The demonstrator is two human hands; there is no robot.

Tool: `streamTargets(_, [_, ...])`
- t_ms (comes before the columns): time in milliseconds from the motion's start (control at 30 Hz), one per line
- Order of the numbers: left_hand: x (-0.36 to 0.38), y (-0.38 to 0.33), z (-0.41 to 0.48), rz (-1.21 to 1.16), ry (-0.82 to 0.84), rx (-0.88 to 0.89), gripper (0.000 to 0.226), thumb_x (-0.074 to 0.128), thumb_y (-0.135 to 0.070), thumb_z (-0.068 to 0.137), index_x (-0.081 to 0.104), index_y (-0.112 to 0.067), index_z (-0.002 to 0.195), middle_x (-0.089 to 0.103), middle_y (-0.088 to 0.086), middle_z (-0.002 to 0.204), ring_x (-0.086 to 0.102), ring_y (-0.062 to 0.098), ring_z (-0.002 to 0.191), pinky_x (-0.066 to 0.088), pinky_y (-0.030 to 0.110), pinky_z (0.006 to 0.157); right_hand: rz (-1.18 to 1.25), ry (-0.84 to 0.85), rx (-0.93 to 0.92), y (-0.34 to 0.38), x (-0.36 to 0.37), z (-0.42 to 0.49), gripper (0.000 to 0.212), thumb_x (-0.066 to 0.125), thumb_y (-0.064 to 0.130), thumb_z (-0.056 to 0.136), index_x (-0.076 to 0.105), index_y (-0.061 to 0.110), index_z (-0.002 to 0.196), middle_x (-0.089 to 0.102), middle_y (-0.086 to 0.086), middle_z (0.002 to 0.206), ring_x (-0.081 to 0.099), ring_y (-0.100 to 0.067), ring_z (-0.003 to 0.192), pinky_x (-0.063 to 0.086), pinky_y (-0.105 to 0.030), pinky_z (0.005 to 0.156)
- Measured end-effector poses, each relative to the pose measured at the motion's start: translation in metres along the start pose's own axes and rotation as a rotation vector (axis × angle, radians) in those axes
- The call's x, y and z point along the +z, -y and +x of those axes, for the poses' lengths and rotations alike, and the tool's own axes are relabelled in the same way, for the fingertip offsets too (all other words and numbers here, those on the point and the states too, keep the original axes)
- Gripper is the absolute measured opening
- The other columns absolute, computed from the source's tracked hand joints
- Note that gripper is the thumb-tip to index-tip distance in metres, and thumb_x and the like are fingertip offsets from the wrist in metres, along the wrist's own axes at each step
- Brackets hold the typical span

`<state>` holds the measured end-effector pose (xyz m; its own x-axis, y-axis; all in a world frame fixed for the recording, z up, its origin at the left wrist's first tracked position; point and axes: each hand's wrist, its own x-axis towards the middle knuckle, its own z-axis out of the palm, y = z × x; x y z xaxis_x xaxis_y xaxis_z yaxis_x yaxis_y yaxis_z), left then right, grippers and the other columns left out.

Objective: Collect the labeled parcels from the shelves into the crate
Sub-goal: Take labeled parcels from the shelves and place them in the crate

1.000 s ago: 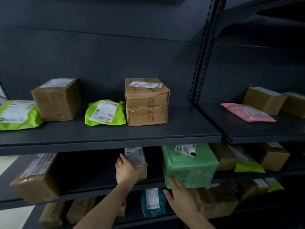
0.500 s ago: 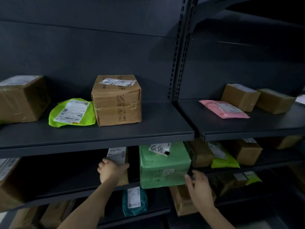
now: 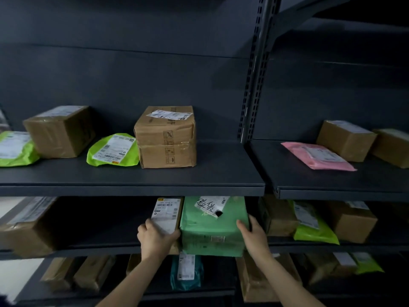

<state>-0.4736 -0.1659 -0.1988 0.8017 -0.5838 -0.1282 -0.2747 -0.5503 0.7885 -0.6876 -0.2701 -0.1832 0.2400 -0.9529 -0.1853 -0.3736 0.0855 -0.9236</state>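
1. The left grip, low in the centre of the frame, is clenched on a narrow brown box. Its fingers curl over the box's near left corner and the thumb lies along the near edge.
2. That box stands on the middle shelf, a white printed label on its top, touching the left side of a green parcel.
3. The right grip grasps the green parcel at its near right corner, with the thumb on the top face and the fingers down the right side.
4. The green parcel sits at the front edge of the middle shelf, just right of centre. A white label with handwritten black characters is stuck on its top.
5. To its right on the same level are a brown box, a lime mailer and another brown box. At far left lies a large brown box.
6. On the upper shelf, from left to right, are a lime mailer, a brown box, a second lime mailer and a taped brown carton.
7. In the bay at upper right lie a pink mailer and two brown boxes, side by side.
8. On the lowest shelf a teal mailer stands below the green parcel, among dim brown boxes.
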Motion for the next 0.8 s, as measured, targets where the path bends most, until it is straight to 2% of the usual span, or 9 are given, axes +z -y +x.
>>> streamTargets(100, [-0.012,0.012,-0.003,0.02,-0.038,-0.003,0.093,0.079,-0.032,0.067,0.028,0.0,0.138,0.034,0.021,0.13,0.031,0.036,0.123,0.033,0.045,0.104,-0.026,0.026,-0.04,-0.002,0.011,-0.012,0.055,0.051,0.034,0.093,0.031,0.018,0.142,0.048,0.002,0.13,0.046,-0.022,0.124,0.039,-0.032,0.1])
streamTargets(233, [-0.033,0.031,-0.003,0.018,-0.098,-0.027,0.09,0.08,-0.032,0.066,0.031,0.0,0.134,0.036,0.021,0.127,0.033,0.037,0.121,0.036,0.047,0.101,-0.026,0.09,-0.079,-0.001,0.033,-0.02,0.055,0.049,0.033,0.094,0.03,0.019,0.143,0.048,-0.003,0.137,0.048,-0.021,0.123,0.041,-0.034,0.1])
streamTargets(333, [-0.048,0.043,0.0,0.027,-0.122,-0.049,0.088,0.079,-0.033,0.067,0.032,0.0,0.133,0.036,0.022,0.127,0.033,0.037,0.12,0.037,0.048,0.1,-0.028,0.109,-0.103,0.005,0.05,-0.025,0.054,0.049,0.03,0.094,0.03,0.016,0.143,0.047,-0.004,0.137,0.047,-0.021,0.123,0.039,-0.029,0.097])
streamTargets(500, [-0.067,0.056,0.01,0.015,-0.152,-0.069,0.086,0.079,-0.032,0.068,0.032,0.001,0.133,0.036,0.022,0.127,0.034,0.038,0.12,0.036,0.047,0.099,-0.064,0.147,-0.144,0.015,0.073,-0.029,0.057,0.049,0.034,0.094,0.029,0.015,0.143,0.045,-0.005,0.14,0.046,-0.022,0.126,0.038,-0.032,0.101])
streamTargets(667, [-0.084,0.061,0.031,-0.035,-0.169,-0.111,0.085,0.078,-0.034,0.069,0.032,0.0,0.132,0.033,0.02,0.13,0.031,0.037,0.122,0.038,0.048,0.099,-0.087,0.168,-0.142,0.026,0.097,-0.027,0.071,0.053,0.046,0.087,0.027,0.015,0.145,0.041,-0.004,0.144,0.041,-0.023,0.131,0.036,-0.037,0.107])
streamTargets(800, [-0.098,0.068,0.049,-0.031,-0.179,-0.129,0.085,0.077,-0.035,0.069,0.031,-0.001,0.132,0.032,0.021,0.131,0.031,0.037,0.123,0.037,0.049,0.1,-0.106,0.162,-0.149,0.034,0.121,-0.027,0.071,0.052,0.043,0.089,0.023,0.012,0.146,0.036,-0.008,0.148,0.036,-0.025,0.134,0.033,-0.036,0.108])
